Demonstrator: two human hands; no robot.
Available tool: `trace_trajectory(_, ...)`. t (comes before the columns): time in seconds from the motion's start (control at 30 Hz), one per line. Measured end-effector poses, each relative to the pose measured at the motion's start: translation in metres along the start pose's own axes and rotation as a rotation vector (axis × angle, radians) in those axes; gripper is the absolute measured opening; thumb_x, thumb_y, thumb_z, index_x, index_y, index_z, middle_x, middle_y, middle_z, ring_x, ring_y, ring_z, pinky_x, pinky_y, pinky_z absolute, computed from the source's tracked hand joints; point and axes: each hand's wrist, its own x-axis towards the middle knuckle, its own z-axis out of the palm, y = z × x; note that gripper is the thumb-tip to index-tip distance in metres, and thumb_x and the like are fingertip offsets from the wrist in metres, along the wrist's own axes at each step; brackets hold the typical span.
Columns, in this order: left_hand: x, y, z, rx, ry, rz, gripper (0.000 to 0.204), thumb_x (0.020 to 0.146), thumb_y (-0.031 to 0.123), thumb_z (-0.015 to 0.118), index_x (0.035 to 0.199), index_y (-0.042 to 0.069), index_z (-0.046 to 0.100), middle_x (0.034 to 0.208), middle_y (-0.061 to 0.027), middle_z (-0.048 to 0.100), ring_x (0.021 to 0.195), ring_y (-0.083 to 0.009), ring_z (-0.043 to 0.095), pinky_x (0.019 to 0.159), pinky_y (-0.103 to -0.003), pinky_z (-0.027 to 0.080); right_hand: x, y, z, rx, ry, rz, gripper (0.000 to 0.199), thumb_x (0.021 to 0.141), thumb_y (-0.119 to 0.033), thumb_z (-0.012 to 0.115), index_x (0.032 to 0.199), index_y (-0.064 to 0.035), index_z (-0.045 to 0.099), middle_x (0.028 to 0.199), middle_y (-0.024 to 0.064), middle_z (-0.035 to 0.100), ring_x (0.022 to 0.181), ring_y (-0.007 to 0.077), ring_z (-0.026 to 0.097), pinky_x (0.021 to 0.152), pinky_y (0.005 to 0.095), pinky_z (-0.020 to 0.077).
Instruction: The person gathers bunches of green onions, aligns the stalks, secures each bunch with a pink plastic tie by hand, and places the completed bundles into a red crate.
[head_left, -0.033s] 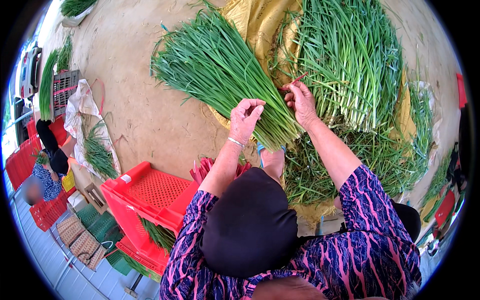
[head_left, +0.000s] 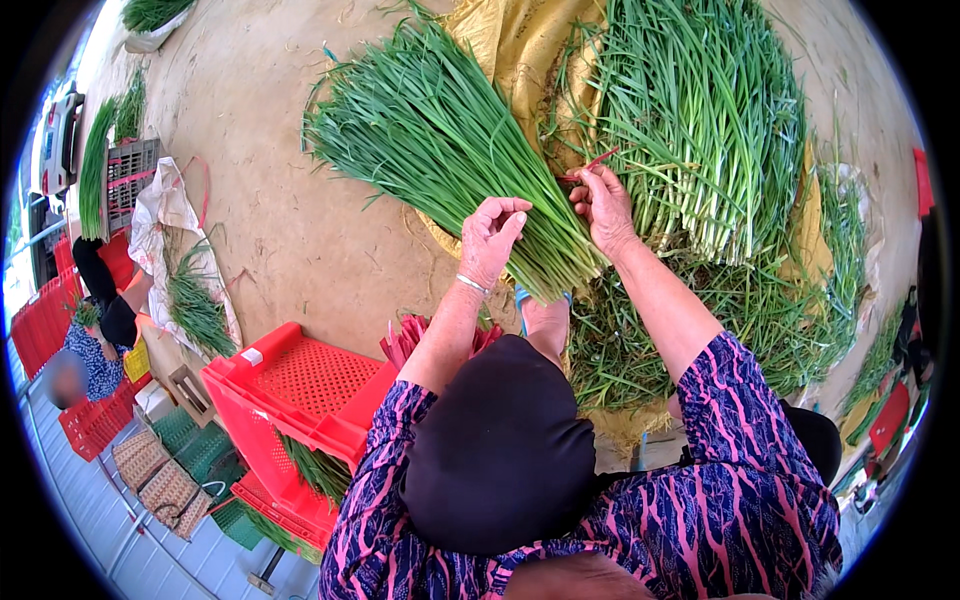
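A thick bundle of garlic chives point(head_left: 425, 140) lies slantwise in front of me, its pale cut ends toward me. My left hand point(head_left: 490, 242) is at the left side of the stems, thumb and fingers drawn together in a pinch. Whatever it may hold is too small to make out. On the other side of the stems, my right hand point(head_left: 604, 208) pinches a thin red tie point(head_left: 600, 160), whose loose end sticks up past the fingers. To the right lies a larger pile of loose chives point(head_left: 700, 130), on yellow sacking point(head_left: 520, 45).
Stacked red crates point(head_left: 315, 385) stand at my left, with red ties point(head_left: 412, 340) beside them. Loose trimmings point(head_left: 640, 340) cover the ground by my right forearm. Farther left are a white sack point(head_left: 172, 215), a grey crate point(head_left: 130, 165), woven baskets point(head_left: 175, 490) and another person point(head_left: 100, 355).
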Motion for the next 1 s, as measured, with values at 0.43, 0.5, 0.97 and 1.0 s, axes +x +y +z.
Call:
trace_trajectory(0.43,-0.013,0.006,0.011,-0.217,0.211,0.093,0.015,0.089,-0.003,0.061,0.102,0.003,0.061,0.091,-0.0019,0.062,0.071,-0.0055,0.057,0.062,-0.020,0.050,-0.026,-0.018,0.028,-0.810,-0.519,-0.718,0.012,0.081,-0.002,0.069,0.090,0.0002,0.061,0.084,0.0070,0.056,0.073,0.0179,0.056,0.065,0.0273,0.0453)
trace_trajectory(0.5,-0.005,0.001,0.011,-0.236,0.243,0.078,0.014,0.089,-0.001,0.061,0.102,0.004,0.059,0.091,-0.0028,0.063,0.072,-0.0055,0.058,0.062,-0.021,0.050,-0.036,-0.021,0.037,-0.882,-0.587,-0.759,0.012,0.081,-0.002,0.068,0.091,-0.0007,0.062,0.086,0.0080,0.055,0.074,0.0216,0.057,0.066,0.0285,0.0461)
trace_trajectory(0.97,-0.004,-0.023,0.012,-0.237,0.164,0.158,0.020,0.083,-0.005,0.069,0.099,-0.001,0.058,0.106,-0.0076,0.063,0.092,-0.0133,0.063,0.085,-0.025,0.051,-0.031,-0.025,0.034,-1.240,-0.588,-0.858,0.010,0.081,-0.004,0.067,0.088,-0.0050,0.061,0.089,0.0088,0.054,0.080,0.0268,0.059,0.067,0.0341,0.0493)
trace_trajectory(1.0,-0.003,-0.024,0.012,-0.208,0.180,0.174,0.015,0.083,-0.004,0.069,0.095,-0.001,0.061,0.106,-0.0070,0.063,0.092,-0.0127,0.062,0.085,-0.025,0.051,-0.032,-0.025,0.034,-1.259,-0.585,-0.878,0.010,0.080,-0.003,0.067,0.088,-0.0043,0.061,0.087,0.0085,0.053,0.078,0.0258,0.059,0.067,0.0331,0.0489)
